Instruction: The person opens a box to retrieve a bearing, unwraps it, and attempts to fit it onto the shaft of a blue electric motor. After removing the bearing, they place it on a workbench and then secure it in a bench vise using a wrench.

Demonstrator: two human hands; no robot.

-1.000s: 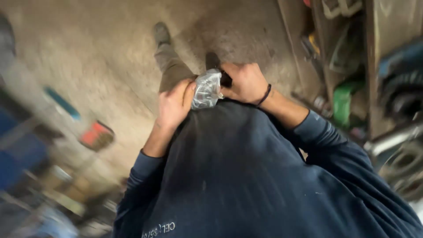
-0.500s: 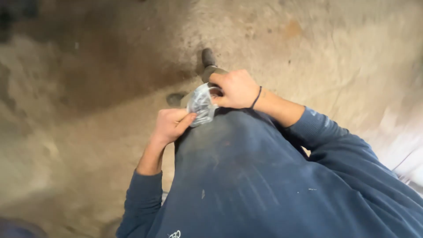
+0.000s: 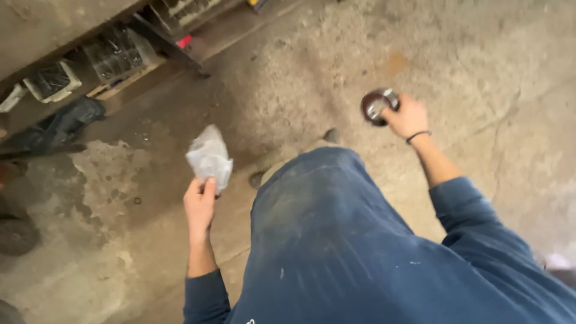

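Looking down, head view: a person in a blue top stands on a concrete floor point(image 3: 468, 54).
Left hand point(image 3: 200, 204): pinching a crumpled plastic bag point(image 3: 210, 157), left of the blue top.
Right hand point(image 3: 408, 115): fingers curled around a round metal ring point(image 3: 376, 106), right of the blue top.
Bag: looks light, soft, crinkly; pinch anywhere.
Ring: looks hard, heavy; hold its rim.

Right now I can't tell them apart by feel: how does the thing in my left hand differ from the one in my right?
The wrapper is pale, crumpled and limp; the ring is dark, round and rigid, with a shiny middle. The left hand pinches the wrapper upright; the right hand grips the ring at its edge. Both hang over the floor.
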